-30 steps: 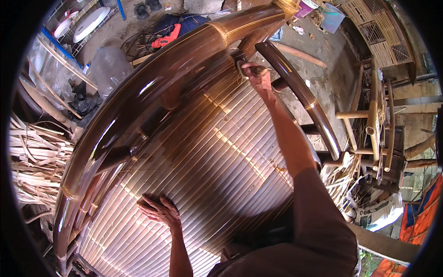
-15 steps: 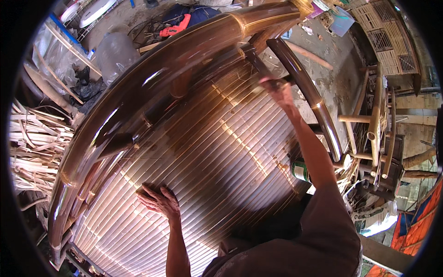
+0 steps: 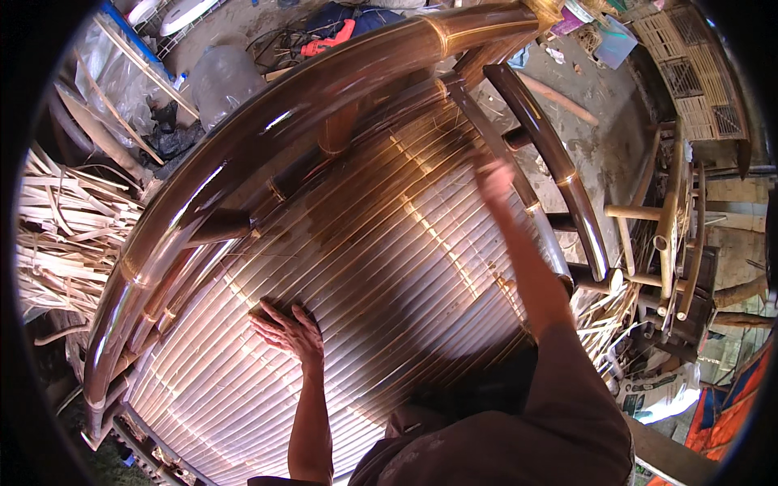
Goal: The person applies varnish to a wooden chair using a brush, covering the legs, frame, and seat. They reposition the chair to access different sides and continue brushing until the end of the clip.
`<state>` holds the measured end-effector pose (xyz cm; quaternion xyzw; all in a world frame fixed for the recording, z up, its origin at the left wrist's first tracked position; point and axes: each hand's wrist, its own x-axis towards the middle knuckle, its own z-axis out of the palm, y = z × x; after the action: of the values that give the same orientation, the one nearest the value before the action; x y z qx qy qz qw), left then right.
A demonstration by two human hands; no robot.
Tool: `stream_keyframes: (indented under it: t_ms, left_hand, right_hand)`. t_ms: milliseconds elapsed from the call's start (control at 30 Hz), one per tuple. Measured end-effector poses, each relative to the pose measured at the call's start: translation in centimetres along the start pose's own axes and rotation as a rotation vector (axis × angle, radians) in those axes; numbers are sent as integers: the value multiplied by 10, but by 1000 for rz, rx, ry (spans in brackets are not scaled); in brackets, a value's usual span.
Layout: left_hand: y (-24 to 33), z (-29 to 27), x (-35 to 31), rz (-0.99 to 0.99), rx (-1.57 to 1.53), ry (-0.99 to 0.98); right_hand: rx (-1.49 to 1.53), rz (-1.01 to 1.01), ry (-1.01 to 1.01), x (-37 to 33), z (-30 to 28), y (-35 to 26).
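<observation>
Below me spreads a bamboo bench with a seat of long narrow slats (image 3: 365, 316). A thick, glossy dark-brown bamboo rail (image 3: 267, 113) curves along its far side. My left hand (image 3: 289, 330) rests on the pale left part of the slats, palm down with fingers spread. Toward the right end, my right hand (image 3: 493, 178) is over the slats beside the dark bamboo side pole (image 3: 510, 154). It is closed and smeared by motion; whatever it grips cannot be made out. The slats near the far rail look darker and wetter than those at the left.
A bundle of split bamboo strips (image 3: 65, 235) lies at the left. Beyond the rail are a red power tool (image 3: 328, 39) and a stuffed clear plastic bag (image 3: 227, 81). A pale bamboo frame (image 3: 664, 219) stands at the right, near a woven bamboo panel (image 3: 689, 73).
My right hand has swept a little down along the slats' right end. A green can by my right forearm is now hidden behind the arm. My left hand stays on the slats.
</observation>
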<state>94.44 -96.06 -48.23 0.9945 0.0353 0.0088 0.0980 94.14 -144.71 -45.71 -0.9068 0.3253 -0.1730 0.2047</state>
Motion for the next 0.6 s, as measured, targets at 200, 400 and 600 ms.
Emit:
stream_keyframes:
  t_ms: [200,400,600]
  left_hand:
    - [-8,-2,-1,-76,5,11]
    - [-3,-8,3,-101,-59,-90]
    - [-14,-7,3,-83,-37,-30]
  right_hand:
    - [691,-220,-725,-136,55,-177]
    - [981,-35,-481,-29,81,-128]
    - [758,-593,-568,-177,152,-347]
